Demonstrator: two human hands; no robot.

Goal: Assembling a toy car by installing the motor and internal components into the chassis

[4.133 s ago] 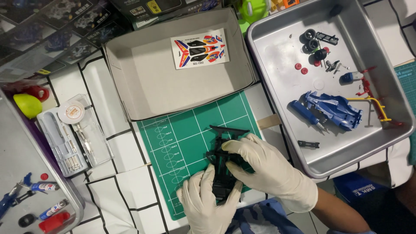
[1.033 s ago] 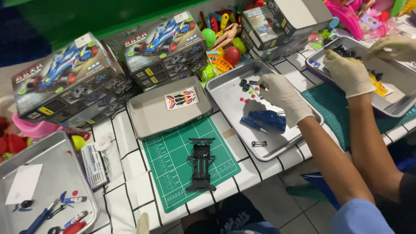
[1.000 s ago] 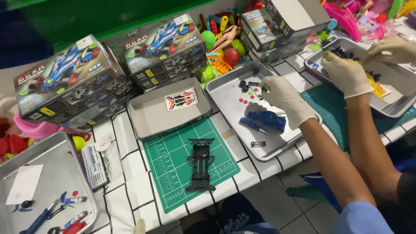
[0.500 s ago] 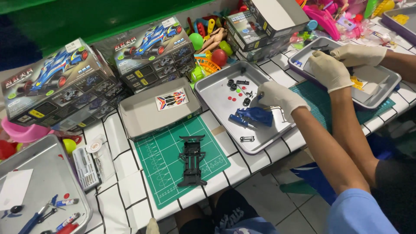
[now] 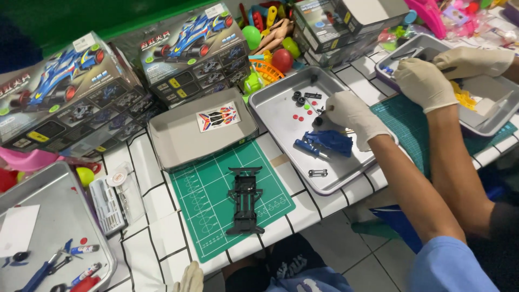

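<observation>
The biggest change is in the hands: both gloved hands were on the black chassis (image 5: 244,199) a few seconds ago, and now it lies alone, flat on the green cutting mat (image 5: 208,216). The right hand (image 5: 351,113) has gone out to the metal tray (image 5: 281,108) beside the mat. It hovers just above the blue body shell (image 5: 331,141), among black wheels (image 5: 297,97) and red dots. Its fingers are curled downward, but whether they pinch a part cannot be told. The left hand (image 5: 190,278) has dropped to the near table edge; only its fingertips show, so its grip is unclear too. By this reading the chassis is parked while a small part is picked out.

The white tiled table (image 5: 157,227) is crowded. Two model-car kit boxes (image 5: 189,48) stand at the back, and a grey box lid (image 5: 178,143) holds a sticker sheet (image 5: 218,116). A second tray (image 5: 54,189) on the left carries tools. A co-worker's gloved hands (image 5: 427,81) work in another tray on the right.
</observation>
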